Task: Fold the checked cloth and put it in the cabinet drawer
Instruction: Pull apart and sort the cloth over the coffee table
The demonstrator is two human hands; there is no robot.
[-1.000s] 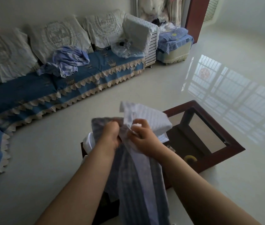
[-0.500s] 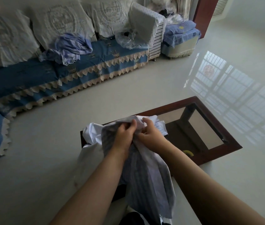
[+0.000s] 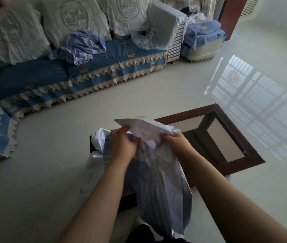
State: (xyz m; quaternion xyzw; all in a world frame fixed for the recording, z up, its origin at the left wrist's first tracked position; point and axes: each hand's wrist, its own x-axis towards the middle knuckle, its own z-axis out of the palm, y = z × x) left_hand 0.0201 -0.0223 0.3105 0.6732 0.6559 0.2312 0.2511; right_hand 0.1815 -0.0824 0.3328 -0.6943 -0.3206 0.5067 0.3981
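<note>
- While your left hand (image 3: 122, 146) and right hand (image 3: 178, 143) each pinch its top edge, the checked cloth (image 3: 158, 174) hangs above the near-left corner of the glass-topped coffee table (image 3: 241, 163).
- Both hands grip the fabric, slightly apart.

Up at eleven o'clock, a long sofa with a blue, lace-edged cover (image 3: 55, 85) runs along the wall, pale embroidered cushions (image 3: 11, 32) propped against its back. A crumpled lilac-blue garment (image 3: 81, 46) lies on the seat. At one o'clock, a low padded stool draped in blue checked fabric (image 3: 204, 41). Dead centre, toward three o'clock, a dark wooden glass-topped desk (image 3: 244, 163) stands on the glossy pale tiled floor (image 3: 174, 88), window bars reflected at three o'clock.
</note>
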